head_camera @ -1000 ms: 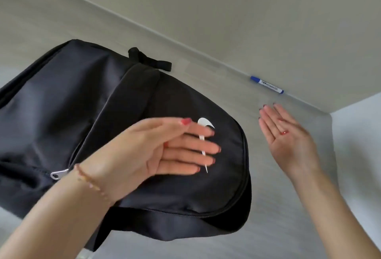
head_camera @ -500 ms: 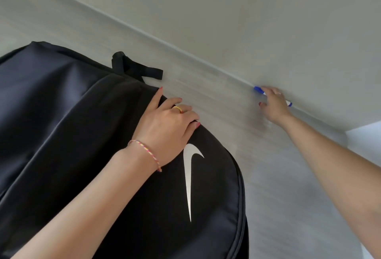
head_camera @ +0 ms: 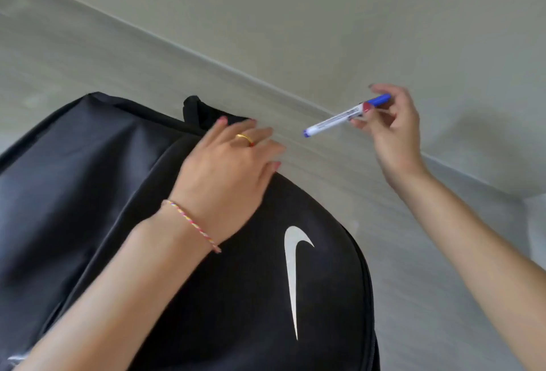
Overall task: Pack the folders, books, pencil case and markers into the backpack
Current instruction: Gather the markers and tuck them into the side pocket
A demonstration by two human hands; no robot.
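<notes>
**Marker in hand, bag not yet open**

Above the table, near the wall, my right hand (head_camera: 393, 131) has the marker (head_camera: 339, 119) pinched between thumb and fingertips at its capped end, the blue-tipped tail pointing left toward the backpack (head_camera: 310, 296). The marker is clear of the table, touching nothing but the fingers. My left hand (head_camera: 227, 169) lies palm-down and flat on the backpack's top edge, fingers spread toward the carry loop (head_camera: 195, 107), gripping nothing that I can see.

I judge the step in hand to be packing the marker: it is lifted, not yet stowed. No opening shows on the backpack from here; the front panel with the white logo (head_camera: 292, 270) lies smooth and closed, and a zip pull (head_camera: 13, 359) only glints at the bottom left corner. The next move, I reckon, calls for the left hand to find a zip and open a gap while the right brings the marker over, tail first.

The wall (head_camera: 354, 16) runs close behind the right hand, so there is little room beyond it. The bare table (head_camera: 413, 252) between backpack and right arm is open. I see no folders, books or pencil case.
</notes>
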